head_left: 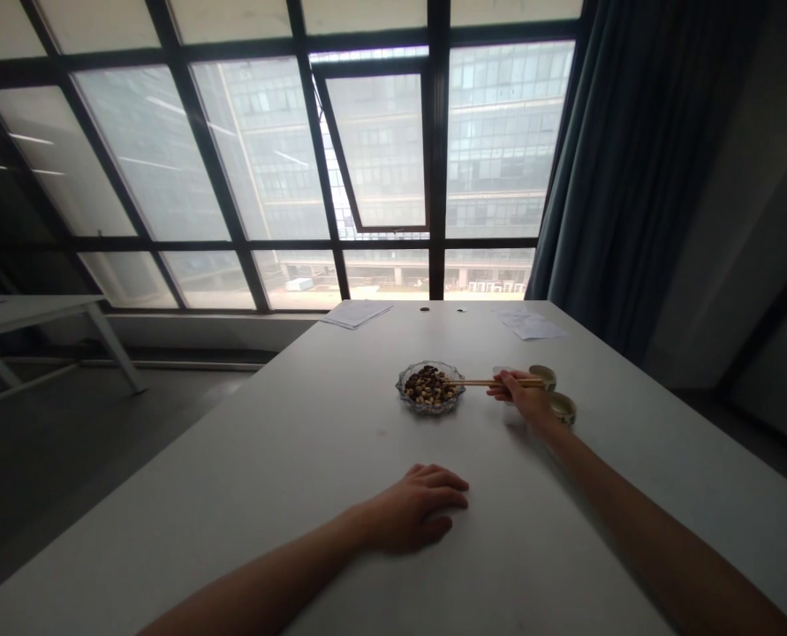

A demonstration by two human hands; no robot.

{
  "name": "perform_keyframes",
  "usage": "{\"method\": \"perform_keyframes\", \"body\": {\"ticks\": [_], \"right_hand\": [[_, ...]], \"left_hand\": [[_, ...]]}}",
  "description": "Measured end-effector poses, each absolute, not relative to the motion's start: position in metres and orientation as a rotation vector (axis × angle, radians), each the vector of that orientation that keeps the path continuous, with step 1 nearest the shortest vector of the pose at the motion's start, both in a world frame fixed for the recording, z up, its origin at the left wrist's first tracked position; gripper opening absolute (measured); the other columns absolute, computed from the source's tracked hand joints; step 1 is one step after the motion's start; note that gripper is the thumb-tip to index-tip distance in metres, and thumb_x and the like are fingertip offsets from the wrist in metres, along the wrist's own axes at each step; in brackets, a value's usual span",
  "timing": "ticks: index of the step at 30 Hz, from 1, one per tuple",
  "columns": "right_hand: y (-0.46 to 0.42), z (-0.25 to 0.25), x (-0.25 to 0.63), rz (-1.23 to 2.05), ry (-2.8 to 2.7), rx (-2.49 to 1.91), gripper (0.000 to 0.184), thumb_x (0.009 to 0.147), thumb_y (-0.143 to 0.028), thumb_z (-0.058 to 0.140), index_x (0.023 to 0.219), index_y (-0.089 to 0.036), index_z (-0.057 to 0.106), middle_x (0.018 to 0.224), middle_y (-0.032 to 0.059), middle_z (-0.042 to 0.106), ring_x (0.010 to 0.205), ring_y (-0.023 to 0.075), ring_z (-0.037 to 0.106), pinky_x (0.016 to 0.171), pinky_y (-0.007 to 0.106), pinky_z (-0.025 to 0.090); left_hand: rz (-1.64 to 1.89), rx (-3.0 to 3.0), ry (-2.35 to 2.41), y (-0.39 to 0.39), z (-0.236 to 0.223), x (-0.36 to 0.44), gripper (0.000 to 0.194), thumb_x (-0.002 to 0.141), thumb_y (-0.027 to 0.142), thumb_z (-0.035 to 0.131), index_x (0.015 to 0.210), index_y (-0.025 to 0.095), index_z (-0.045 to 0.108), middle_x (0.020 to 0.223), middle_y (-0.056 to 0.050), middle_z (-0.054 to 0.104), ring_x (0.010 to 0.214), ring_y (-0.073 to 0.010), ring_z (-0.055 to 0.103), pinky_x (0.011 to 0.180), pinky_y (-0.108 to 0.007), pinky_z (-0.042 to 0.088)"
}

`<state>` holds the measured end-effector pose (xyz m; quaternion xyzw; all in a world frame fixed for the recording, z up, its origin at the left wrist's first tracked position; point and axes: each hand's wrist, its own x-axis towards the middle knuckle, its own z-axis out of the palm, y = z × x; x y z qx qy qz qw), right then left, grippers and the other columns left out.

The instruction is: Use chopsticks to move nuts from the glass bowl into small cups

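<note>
My right hand (522,395) grips a pair of wooden chopsticks (476,382), their tips pointing left into a glass bowl (401,395). Inside the clear, scalloped bowl lies a mix of pale and dark pieces (427,387) that look like nuts or beans; whether the tips pinch one is too small to tell. Just beyond and beside my right wrist stand two small cups, a far cup (544,375) and a near cup (563,408). Something clear and see-through sits partly hidden behind that hand. My left hand (423,508) rests palm down on the white table, fingers spread, nearer to me than the bowl.
The white table (267,468) stretches toward the windows. Papers (357,313) lie at its far left corner, and more sheets (532,323) at the far right. A dark curtain (605,177) hangs on the right. Another white table (35,307) stands at left.
</note>
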<state>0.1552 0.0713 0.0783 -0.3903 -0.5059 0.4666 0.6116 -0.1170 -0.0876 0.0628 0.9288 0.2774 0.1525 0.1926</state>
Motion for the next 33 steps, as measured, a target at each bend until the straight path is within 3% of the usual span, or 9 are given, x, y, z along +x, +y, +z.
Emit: {"method": "perform_keyframes", "body": {"ticks": [4, 15, 33], "right_hand": [[0.064, 0.073, 0.141, 1.064, -1.176, -0.848, 0.051, 0.068, -0.062, 0.086, 0.078, -0.014, 0.072, 0.074, 0.0110, 0.077, 0.065, 0.0246, 0.078, 0.054, 0.026, 0.065], [0.057, 0.077, 0.130, 1.025, -1.205, -0.835, 0.057, 0.067, -0.069, 0.083, 0.077, -0.014, 0.073, 0.073, 0.0111, 0.077, 0.064, 0.0251, 0.078, 0.051, 0.026, 0.063], [0.068, 0.075, 0.150, 0.938, -1.090, -0.912, 0.040, 0.079, -0.055, 0.078, 0.081, -0.016, 0.071, 0.069, 0.0081, 0.076, 0.058, 0.0201, 0.075, 0.050, 0.023, 0.061]], "left_hand": [[0.427, 2.597, 0.776, -0.088, 0.063, -0.117, 0.039, 0.094, 0.027, 0.060, 0.133, 0.031, 0.061, 0.144, -0.006, 0.060, 0.132, -0.0286, 0.054, 0.115, -0.045, 0.036], [0.420, 2.581, 0.775, -0.089, 0.065, -0.118, 0.040, 0.094, 0.026, 0.061, 0.134, 0.031, 0.061, 0.145, -0.006, 0.059, 0.134, -0.0282, 0.053, 0.116, -0.044, 0.035], [0.435, 2.590, 0.767, -0.088, 0.062, -0.117, 0.039, 0.095, 0.027, 0.060, 0.134, 0.031, 0.061, 0.144, -0.007, 0.060, 0.133, -0.0281, 0.054, 0.115, -0.044, 0.036]]}}
